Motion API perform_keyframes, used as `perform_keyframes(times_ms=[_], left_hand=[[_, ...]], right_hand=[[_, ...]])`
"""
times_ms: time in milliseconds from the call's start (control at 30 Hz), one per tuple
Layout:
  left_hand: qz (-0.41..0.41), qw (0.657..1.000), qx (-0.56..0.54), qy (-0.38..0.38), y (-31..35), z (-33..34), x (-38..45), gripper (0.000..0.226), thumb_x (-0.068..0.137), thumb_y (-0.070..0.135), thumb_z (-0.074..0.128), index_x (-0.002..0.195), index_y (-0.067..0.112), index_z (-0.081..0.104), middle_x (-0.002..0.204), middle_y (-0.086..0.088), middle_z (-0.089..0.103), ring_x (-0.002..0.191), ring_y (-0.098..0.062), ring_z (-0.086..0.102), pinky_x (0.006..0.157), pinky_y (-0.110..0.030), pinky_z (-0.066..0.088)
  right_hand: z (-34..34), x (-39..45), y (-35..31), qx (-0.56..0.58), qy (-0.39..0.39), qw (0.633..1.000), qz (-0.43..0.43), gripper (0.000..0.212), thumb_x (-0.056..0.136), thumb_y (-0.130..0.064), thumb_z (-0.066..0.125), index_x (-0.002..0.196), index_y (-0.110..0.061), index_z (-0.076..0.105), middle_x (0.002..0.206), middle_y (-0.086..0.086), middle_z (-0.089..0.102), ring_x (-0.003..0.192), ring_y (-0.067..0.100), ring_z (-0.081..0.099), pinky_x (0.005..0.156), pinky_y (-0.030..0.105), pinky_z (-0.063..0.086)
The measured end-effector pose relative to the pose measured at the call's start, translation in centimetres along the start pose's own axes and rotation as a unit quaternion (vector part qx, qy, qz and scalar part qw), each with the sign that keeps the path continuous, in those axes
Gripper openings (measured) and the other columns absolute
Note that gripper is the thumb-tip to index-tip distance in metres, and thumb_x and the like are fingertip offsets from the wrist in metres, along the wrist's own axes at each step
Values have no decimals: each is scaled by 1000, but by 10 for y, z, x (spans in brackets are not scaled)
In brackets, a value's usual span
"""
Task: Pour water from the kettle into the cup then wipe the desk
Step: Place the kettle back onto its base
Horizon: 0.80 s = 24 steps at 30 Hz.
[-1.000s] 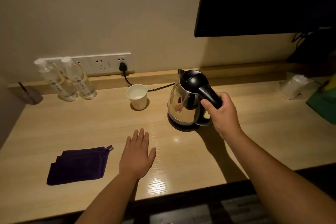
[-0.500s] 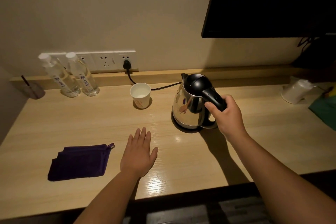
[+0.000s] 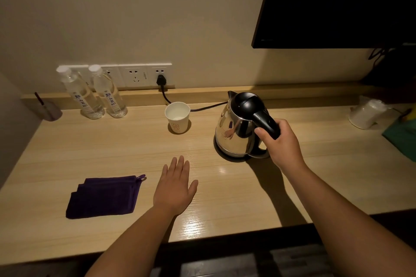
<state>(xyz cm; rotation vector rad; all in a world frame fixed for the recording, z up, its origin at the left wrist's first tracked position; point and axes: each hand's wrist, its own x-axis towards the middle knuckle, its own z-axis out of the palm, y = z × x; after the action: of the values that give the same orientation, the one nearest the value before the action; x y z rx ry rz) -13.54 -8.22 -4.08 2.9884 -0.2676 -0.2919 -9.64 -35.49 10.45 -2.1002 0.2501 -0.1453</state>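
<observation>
My right hand [image 3: 284, 141] wraps the black handle of the steel kettle [image 3: 238, 128], which sits on its base. My left hand [image 3: 175, 186] lies flat, fingers spread, on the pale wood-grain bench [image 3: 90, 153]. The white paper cup [image 3: 177, 117] stands left of the kettle; a folded purple cloth [image 3: 103, 197] lies near my left hand.

head view | looks forward and down | close over desk [image 3: 67, 148] | single view
</observation>
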Motion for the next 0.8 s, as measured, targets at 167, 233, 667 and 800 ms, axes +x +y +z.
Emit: perform_keyframes(times_ms=[167, 233, 667, 800], left_hand=[[-2, 999, -11, -36, 1, -13, 2, 71, 97, 55, 13, 154, 13, 3, 162, -8, -4, 147, -24, -8, 118, -40, -6], [-6, 999, -22, -35, 2, -24, 1, 71, 98, 54, 15, 154, 11, 6, 162, -8, -1, 148, -23, -5, 118, -40, -4], [-107, 994, 27, 16, -16, -78, -73, 77, 96, 58, 17, 153, 8, 4, 162, -12, 0, 148, -27, -3, 119, -44, -1], [-148, 988, 23, 34, -34, -86, -106, 78, 95, 57, 21, 153, 7, 5, 162, -13, 3, 148, -28, -1, 119, -44, 0]], right_hand=[[-4, -4, -8, -144, 23, 988, -45, 71, 86, -47, 60, 143, -20, 30, 140, 3, 42, 127, 21, 41, 101, 40, 41], [-3, -11, -17, -285, 53, 946, -144, 71, 86, -50, 56, 143, -17, 31, 145, 7, 39, 136, 25, 32, 111, 44, 27], [92, -62, -43, -464, -230, 799, -305, 65, 94, -53, 38, 147, -16, 28, 157, 8, 24, 145, 27, 15, 118, 46, 9], [116, -77, -48, -455, -264, 800, -288, 73, 93, -57, 37, 150, -15, 19, 160, 7, 15, 146, 25, 8, 117, 45, 6]])
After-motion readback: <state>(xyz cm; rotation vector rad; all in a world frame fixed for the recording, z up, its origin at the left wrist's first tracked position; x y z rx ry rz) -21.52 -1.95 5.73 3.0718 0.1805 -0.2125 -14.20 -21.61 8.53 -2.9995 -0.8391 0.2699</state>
